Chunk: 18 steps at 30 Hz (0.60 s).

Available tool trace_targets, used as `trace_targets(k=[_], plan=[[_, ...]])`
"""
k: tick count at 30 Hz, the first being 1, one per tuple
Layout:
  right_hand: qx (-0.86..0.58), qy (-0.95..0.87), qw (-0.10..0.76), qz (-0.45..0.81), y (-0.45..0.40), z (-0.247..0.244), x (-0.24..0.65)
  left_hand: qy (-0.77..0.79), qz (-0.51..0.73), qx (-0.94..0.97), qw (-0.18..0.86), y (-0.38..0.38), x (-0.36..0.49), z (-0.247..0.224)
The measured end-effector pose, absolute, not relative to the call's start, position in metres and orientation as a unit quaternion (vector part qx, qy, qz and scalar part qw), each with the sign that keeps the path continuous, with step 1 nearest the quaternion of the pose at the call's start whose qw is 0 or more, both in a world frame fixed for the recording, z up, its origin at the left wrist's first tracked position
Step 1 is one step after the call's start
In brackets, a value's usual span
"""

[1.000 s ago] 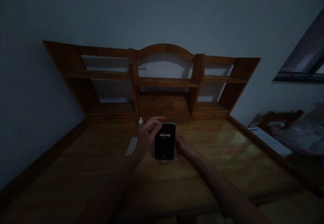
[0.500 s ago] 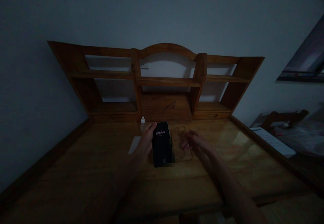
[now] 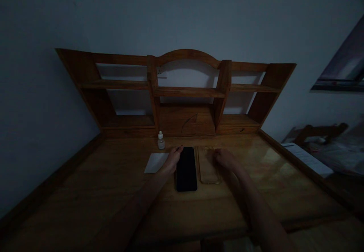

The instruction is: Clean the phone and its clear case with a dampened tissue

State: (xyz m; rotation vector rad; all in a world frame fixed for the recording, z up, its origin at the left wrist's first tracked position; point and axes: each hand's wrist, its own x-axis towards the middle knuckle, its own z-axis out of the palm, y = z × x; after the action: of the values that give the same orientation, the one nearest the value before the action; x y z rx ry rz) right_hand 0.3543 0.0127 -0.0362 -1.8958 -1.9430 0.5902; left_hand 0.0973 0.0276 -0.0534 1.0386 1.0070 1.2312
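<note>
A dark smartphone [image 3: 186,170] with a blank screen is in front of me, at the middle of the desk. My left hand [image 3: 172,161] grips it by its upper left edge, fingers closed. To its right, apart by a narrow gap, is a clear phone case [image 3: 209,168]. Curled fingers of my right hand [image 3: 226,160] hold the case at its upper right edge. Left of the phone, partly behind my left hand, lies a white folded sheet or cloth [image 3: 155,161]. Behind that stands a small dropper bottle [image 3: 161,142] with a white cap.
A wooden shelf unit [image 3: 187,92] rises along the back of the wooden desk [image 3: 93,191], against the wall. Beyond the desk's raised right edge lie a printed paper [image 3: 307,157] and a chair [image 3: 324,132]. The room is dim.
The phone has come down and slightly right, and its lit clock screen has gone dark. My right hand has moved right and closed on the case, which has shifted slightly right.
</note>
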Motion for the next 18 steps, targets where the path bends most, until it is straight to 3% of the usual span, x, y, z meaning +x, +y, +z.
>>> trace_targets(k=[7, 18], plan=[[-0.677, -0.722, 0.09, 0.113, 0.007, -0.034, 0.35, 0.499, 0.504, 0.509, 0.488, 0.038, 0.093, -0.055], [-0.652, -0.754, 0.061, 0.053, 0.0, -0.027, 0.342, 0.601, 0.418, 0.623, 0.275, 0.029, 0.096, -0.041]])
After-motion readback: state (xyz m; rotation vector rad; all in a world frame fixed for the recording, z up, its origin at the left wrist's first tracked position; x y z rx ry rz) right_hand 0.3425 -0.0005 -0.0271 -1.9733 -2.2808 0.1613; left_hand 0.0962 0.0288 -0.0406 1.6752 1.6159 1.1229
